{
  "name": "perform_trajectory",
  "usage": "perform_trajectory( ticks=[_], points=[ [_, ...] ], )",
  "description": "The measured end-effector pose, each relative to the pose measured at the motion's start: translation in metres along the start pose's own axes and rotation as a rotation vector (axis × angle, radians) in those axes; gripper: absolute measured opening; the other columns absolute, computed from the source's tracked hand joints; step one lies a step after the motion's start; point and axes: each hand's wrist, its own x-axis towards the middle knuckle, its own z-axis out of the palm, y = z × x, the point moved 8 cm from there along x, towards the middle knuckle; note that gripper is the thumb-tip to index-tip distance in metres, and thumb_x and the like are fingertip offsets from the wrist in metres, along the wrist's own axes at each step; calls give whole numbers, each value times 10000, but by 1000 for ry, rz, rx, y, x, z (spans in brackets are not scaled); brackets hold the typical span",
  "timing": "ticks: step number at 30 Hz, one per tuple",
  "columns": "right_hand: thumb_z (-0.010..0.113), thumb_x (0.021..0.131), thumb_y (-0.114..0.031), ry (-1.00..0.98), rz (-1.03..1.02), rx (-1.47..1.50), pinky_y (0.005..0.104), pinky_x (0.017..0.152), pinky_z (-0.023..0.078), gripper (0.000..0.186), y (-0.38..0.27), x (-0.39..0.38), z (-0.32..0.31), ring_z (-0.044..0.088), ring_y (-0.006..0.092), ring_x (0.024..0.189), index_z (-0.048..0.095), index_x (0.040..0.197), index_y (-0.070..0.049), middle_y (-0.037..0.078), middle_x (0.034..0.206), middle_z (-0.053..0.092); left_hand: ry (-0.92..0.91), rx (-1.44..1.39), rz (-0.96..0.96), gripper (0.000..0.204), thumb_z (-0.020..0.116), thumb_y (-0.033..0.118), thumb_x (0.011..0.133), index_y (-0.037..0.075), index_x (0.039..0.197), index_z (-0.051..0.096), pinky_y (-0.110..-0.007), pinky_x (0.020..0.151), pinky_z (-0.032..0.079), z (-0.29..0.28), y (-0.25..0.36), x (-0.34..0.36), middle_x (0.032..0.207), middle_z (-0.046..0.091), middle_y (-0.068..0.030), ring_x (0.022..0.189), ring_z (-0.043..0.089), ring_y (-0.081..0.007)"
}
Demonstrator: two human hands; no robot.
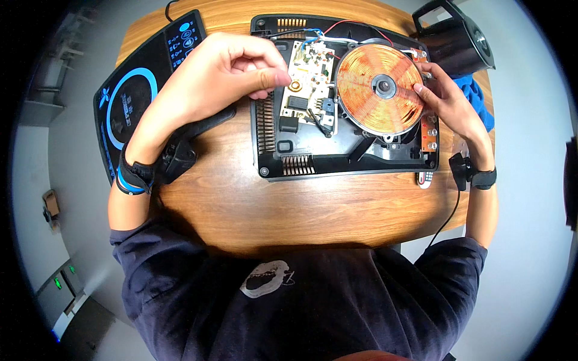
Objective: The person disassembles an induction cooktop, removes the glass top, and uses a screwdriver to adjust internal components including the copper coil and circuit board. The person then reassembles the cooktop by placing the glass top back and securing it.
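Note:
My left hand [244, 72] hovers at the circuit board's [310, 72] left edge, fingers curled toward the thumb; anything pinched there is too small or hidden to make out. My right hand [445, 99] grips the right rim of the round copper coil [376, 111], thumb on its face. Coil and board sit in an opened black cooker housing [355, 162], with red, blue and white wires [325, 33] along the back and a narrow orange board [429, 135] at the right.
A black cooker top panel [120, 150] lies at the left on the wooden table [289, 210]. A black pot [457, 42] and blue cloth [475, 102] are at the back right. A small remote [424, 180] pokes from under the housing. Wrist-mounted devices with cables are on both forearms.

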Motion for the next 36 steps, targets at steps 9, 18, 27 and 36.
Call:
perform_trajectory(
  ticks=[9, 18, 27, 36],
  points=[
    [768, 1053, -59, 81, -603, -112, 410, 937, 626, 371, -137, -54, 38, 760, 279, 1138, 697, 1416, -32, 167, 1254, 709, -94, -159, -37, 322, 660, -101, 1088, 4, 1388, 711, -292, 896, 656, 44, 21, 6, 1080, 843, -122, 1033, 825, -157],
    [686, 1072, -157, -10, -750, -176, 518, 871, 610, 273, -145, -79, 68, 735, 417, 1097, 658, 1313, -33, 170, 1191, 691, -203, -192, -202, 404, 647, -129, 1078, 55, 1414, 519, -344, 922, 692, 91, 44, 29, 1120, 854, -198, 1070, 856, -231],
    [765, 1047, -100, 281, -700, -215, 503, 815, 572, 154, -102, -89, 12, 700, 467, 973, 670, 1137, -18, 214, 1022, 692, -154, 49, -29, 430, 719, -75, 1060, 24, 1451, 569, -322, 949, 652, 91, 46, 43, 1283, 825, -171, 1090, 816, -200],
    [726, 1073, -100, 472, 76, -655, 460, 703, 565, 156, 79, -156, -108, 718, 357, 742, 695, 1077, 54, 231, 871, 755, 11, 800, -35, 378, 858, 141, 995, 16, 1269, 630, -476, 990, 576, 33, 16, 29, 1155, 677, -177, 1107, 711, -387]
  ],
)
